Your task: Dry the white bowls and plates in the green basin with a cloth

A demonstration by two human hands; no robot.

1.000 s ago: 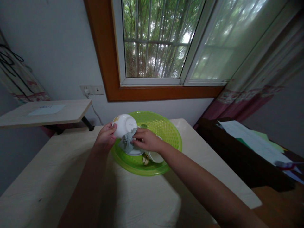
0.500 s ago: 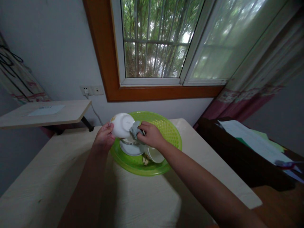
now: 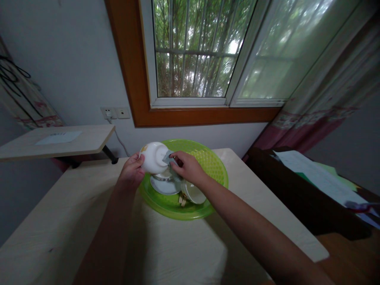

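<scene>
My left hand (image 3: 132, 169) grips a white bowl (image 3: 152, 157) by its rim, tilted with its base facing up and right. A grey-blue cloth (image 3: 168, 157) is pinched in my right hand (image 3: 187, 166), pressed to the bowl's right side near the foot ring. Below them stands a round green plastic basket (image 3: 178, 213). Inside it lie a white plate (image 3: 164, 188), another bowl (image 3: 163, 176) partly hidden behind the held one, a white cup or bowl (image 3: 194, 193) on its side, and small light wooden pieces (image 3: 182, 200).
The basket rests on a pale wooden table (image 3: 166, 245) against the wall. A raised shelf (image 3: 89, 140) with a paper label stands at the left. To the right, a dark surface (image 3: 297, 198) carries papers (image 3: 314, 174). A window (image 3: 192, 51) is behind.
My right hand has shifted slightly with the cloth, and more of the cloth now hangs below the fingers. The bowl has turned a little in my left hand.
</scene>
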